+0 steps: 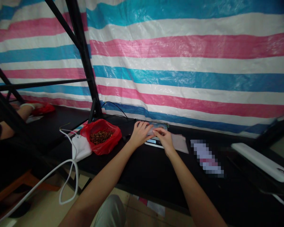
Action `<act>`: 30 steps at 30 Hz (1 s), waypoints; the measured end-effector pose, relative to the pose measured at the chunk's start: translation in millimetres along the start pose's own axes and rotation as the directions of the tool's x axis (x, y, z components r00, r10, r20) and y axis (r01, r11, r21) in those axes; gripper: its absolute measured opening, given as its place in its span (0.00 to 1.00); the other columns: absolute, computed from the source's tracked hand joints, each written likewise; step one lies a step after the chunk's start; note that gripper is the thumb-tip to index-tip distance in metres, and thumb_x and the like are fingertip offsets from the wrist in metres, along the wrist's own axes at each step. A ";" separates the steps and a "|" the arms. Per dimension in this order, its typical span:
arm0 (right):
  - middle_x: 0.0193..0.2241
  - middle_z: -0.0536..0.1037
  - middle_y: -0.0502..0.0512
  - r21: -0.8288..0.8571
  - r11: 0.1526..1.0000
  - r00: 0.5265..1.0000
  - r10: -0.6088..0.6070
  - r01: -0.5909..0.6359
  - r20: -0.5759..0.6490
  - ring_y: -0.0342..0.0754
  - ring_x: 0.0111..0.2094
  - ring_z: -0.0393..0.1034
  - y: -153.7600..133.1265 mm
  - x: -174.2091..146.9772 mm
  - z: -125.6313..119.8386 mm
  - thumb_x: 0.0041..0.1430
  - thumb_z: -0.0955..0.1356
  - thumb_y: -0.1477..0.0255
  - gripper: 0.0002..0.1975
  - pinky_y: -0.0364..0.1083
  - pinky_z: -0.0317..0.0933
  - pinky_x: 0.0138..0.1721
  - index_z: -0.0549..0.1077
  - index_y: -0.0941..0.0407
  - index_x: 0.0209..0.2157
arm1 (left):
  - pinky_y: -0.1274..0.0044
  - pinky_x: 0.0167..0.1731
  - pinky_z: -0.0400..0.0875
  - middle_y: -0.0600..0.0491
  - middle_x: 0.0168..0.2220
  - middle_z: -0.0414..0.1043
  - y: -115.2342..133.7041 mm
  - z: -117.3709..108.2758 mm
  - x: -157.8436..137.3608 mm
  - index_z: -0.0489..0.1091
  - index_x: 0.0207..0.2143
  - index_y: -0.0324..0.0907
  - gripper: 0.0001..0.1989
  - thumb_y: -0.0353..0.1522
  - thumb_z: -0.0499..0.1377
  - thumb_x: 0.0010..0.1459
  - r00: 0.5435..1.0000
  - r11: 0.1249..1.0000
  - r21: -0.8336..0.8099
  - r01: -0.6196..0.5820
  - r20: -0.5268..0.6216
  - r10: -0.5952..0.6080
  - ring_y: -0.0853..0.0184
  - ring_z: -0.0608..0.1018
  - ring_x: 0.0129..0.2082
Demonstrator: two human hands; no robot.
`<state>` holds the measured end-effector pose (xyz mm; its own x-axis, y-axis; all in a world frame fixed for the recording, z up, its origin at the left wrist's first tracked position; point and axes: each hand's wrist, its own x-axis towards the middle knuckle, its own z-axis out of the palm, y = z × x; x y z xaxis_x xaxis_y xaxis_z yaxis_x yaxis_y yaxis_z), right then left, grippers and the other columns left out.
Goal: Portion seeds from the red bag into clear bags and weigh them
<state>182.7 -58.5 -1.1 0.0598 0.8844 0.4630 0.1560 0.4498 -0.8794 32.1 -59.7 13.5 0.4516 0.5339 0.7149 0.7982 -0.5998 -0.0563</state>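
Red plastic bag (101, 136) sat open on the black desk (142, 167), left of the hands. It held a heap of small brown pieces, nuts or dried fruit; which one could not be told. Bag mouth was rolled back, contents in plain sight.

White flat box-shaped device (80, 148) lay just beside the bag, on its left, touching or nearly so. A white cable (68, 170) ran from it, looped off the desk edge and down toward the floor.

Both hands met at the far side of the desk over a small flat device with a light blue panel (156, 134). Left hand (140, 134) lay on its left part, fingers curled loosely down upon it. Right hand (165, 138) touched its right part, fingers bent and pinched at something small and pale; whether it gripped could not be told. A pale sheet (180, 143) lay just right of the device.

Further right: a blurred-out rectangular patch (207, 157), then a long white bar-shaped object (262, 162) near the desk's right end.

No brand, label or writing could be read anywhere.

Behind the desk hung a tarpaulin (180, 63) striped pink, blue and white. A black metal frame (81, 50) stood at left. Another person's arm (21, 113) rested at far left beside a second red bag (44, 108).
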 end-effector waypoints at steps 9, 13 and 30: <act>0.45 0.70 0.64 -0.609 0.792 0.949 -0.160 -0.041 -0.271 0.58 0.46 0.60 8.1 4.2 -27.6 0.49 0.64 0.59 0.26 0.57 0.53 0.46 0.64 0.58 0.48 | 0.68 0.47 0.56 0.51 0.44 0.66 -2.3 12.7 2.5 0.65 0.47 0.46 0.24 0.47 0.58 0.49 0.969 0.938 -0.251 0.238 -0.007 -0.248 0.61 0.65 0.45; 0.51 0.66 0.62 -0.792 0.611 0.985 -0.125 -0.018 -0.119 0.59 0.52 0.54 18.9 8.5 -27.7 0.45 0.67 0.59 0.26 0.61 0.46 0.49 0.66 0.54 0.47 | 0.72 0.43 0.58 0.52 0.44 0.67 -3.6 20.6 1.3 0.64 0.47 0.46 0.24 0.44 0.60 0.48 0.945 0.858 -0.405 0.317 0.056 -0.323 0.62 0.66 0.44; 0.46 0.71 0.59 -0.839 0.518 0.986 0.098 -0.164 -0.132 0.61 0.50 0.60 26.9 33.1 -40.1 0.45 0.67 0.58 0.25 0.65 0.43 0.49 0.68 0.51 0.46 | 0.71 0.45 0.58 0.54 0.45 0.68 -10.0 27.5 -3.4 0.62 0.48 0.47 0.27 0.46 0.60 0.47 0.899 0.718 -0.558 0.416 0.133 -0.417 0.62 0.67 0.45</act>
<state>228.4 -22.1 -5.0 0.2046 0.9000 0.3849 0.8984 -0.0166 -0.4388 33.5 -39.1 -7.5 0.1258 0.8098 0.5731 0.5387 -0.5409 0.6460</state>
